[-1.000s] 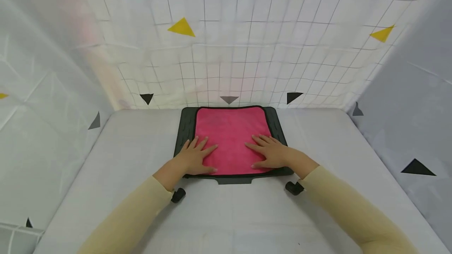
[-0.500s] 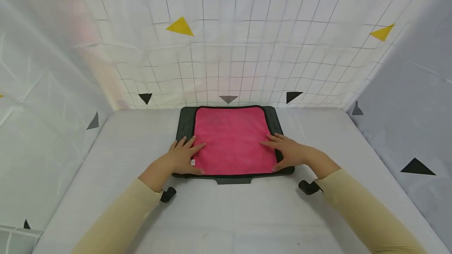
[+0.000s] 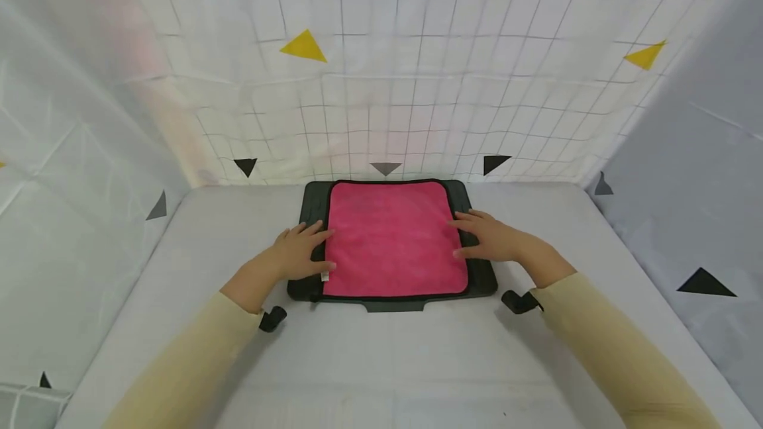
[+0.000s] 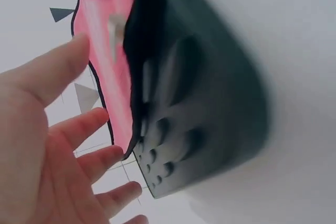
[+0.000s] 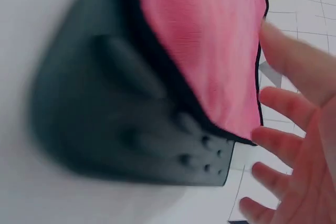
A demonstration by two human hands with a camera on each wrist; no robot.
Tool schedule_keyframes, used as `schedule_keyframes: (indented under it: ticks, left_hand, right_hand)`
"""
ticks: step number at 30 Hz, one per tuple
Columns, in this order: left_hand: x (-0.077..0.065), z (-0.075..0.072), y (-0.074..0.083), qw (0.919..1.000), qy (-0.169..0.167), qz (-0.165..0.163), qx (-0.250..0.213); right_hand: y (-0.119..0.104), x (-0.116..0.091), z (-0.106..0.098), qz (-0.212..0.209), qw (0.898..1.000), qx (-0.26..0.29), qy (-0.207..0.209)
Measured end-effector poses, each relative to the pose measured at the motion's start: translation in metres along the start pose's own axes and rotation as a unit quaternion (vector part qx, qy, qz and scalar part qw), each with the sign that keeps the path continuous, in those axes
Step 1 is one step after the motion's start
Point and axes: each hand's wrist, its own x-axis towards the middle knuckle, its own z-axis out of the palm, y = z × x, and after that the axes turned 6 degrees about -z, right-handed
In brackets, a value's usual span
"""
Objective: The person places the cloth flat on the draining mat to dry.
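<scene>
A pink cloth [image 3: 390,240] with a black border lies flat on a dark, ridged board [image 3: 312,207]. At its lower left edge a small white tag [image 3: 324,276] shows. My left hand [image 3: 293,253] is over the board's left side, fingers spread and relaxed, gripping nothing. Over the right side my right hand [image 3: 491,238] has its fingers spread too, near the cloth's right edge. Both wrist views show loose fingers [image 4: 94,163] beside the cloth with nothing held; a slight gap or light touch cannot be told apart.
The board stands on a white-covered table [image 3: 393,363] close to a white gridded back wall [image 3: 387,85]. Sheeted side walls [image 3: 673,217] flank the table. A black device sits at each wrist, such as the wrist camera [image 3: 518,302] on the right.
Both hands lay spread on the cloth; they have slid outward to its sides and then moved slightly away from me. The white tag has come into view. Cloth and board look unmoved.
</scene>
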Motion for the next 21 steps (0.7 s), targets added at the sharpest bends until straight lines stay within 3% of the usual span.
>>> schedule_keyframes:
  ticks: [8, 17, 21]
  left_hand:
    - [0.044, -0.021, 0.000, 0.9992, 0.037, -0.018, 0.003]
    - [0.085, -0.019, 0.004, 0.9987, 0.008, -0.040, 0.031]
    - [0.095, -0.015, 0.005, 0.9968, -0.007, -0.066, 0.044]
  right_hand:
    - [0.001, 0.059, -0.017, 0.008, 0.997, -0.065, 0.030]
    - [0.020, 0.093, -0.003, 0.055, 0.992, -0.112, 0.026]
    - [0.021, 0.101, 0.002, 0.072, 0.989, -0.128, 0.003]
